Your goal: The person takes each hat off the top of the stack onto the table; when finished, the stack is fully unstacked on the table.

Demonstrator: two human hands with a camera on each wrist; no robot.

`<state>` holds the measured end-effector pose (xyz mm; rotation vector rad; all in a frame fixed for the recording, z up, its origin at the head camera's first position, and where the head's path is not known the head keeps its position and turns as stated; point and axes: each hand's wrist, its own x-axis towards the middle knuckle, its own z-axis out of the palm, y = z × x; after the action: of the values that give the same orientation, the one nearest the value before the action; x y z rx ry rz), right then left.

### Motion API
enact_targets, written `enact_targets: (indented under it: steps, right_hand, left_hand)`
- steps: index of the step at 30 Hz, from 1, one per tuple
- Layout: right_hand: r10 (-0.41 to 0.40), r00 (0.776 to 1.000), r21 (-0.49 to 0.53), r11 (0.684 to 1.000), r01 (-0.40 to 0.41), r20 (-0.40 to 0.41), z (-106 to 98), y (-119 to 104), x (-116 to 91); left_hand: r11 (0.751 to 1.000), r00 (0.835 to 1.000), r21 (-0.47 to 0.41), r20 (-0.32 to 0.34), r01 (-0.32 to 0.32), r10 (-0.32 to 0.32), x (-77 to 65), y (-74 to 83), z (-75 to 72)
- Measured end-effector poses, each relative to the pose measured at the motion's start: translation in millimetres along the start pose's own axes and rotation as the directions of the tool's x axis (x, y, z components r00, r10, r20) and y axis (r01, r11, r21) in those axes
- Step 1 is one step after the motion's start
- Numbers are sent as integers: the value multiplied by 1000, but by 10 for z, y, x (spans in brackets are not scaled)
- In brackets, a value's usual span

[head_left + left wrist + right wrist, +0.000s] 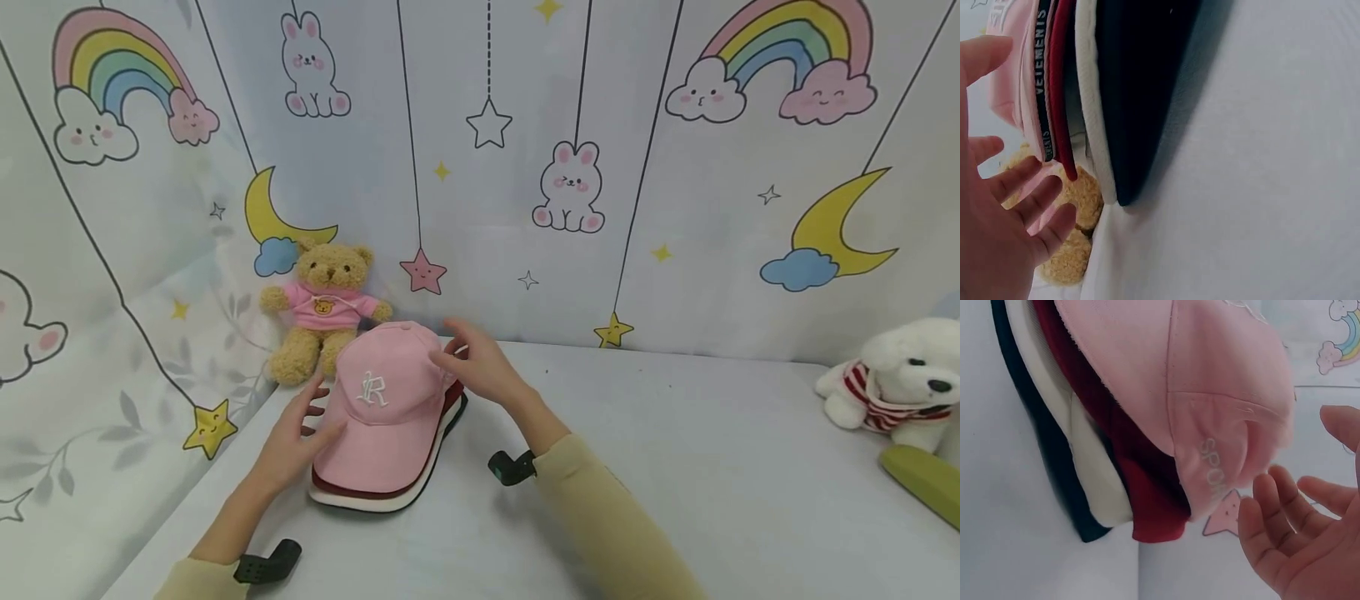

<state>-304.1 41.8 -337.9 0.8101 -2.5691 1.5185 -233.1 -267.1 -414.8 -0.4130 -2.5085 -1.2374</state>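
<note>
Open left hand (292, 437) and right hand (483, 367) flanked a stack of caps (390, 392) toward the table's (675, 483) far left corner.
Both hands had their fingers loosely spread and gripped nothing; whether any fingertip touched the stack could not be told. The pink cap (397, 458) lay on top, brim toward the near edge, over a red cap (1160, 519), a cream cap (1107, 497) and a dark cap (1054, 456). A broad stretch of table ran from the right hand toward the right side, with more before the brims; the left edge ran near the left hand. Just behind the stack, a teddy bear (322, 312) filled the far left corner against the patterned cloth (487, 208). Well apart, a white plush dog (911, 367) and a green object (926, 483) occupied the right side.
</note>
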Motion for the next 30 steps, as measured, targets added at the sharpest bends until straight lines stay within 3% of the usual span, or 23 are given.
enact_targets:
  steps: [6, 12, 24, 30]
  right_hand:
    - [67, 998, 9, 998, -67, 20, 80, 2, -7]
    - [78, 997, -8, 997, -77, 9, 147, 7, -7]
    - [66, 997, 15, 998, -66, -34, 201, -3, 5]
    - [60, 997, 24, 998, -59, -47, 212, -30, 6]
  left_hand:
    - [993, 996, 76, 32, 85, -87, -36, 3, -30]
    - [979, 982, 116, 71, 168, -177, -43, 21, -49]
    - [981, 980, 89, 85, 172, -179, -27, 35, -60]
    - [976, 973, 67, 93, 206, -212, -51, 48, -60]
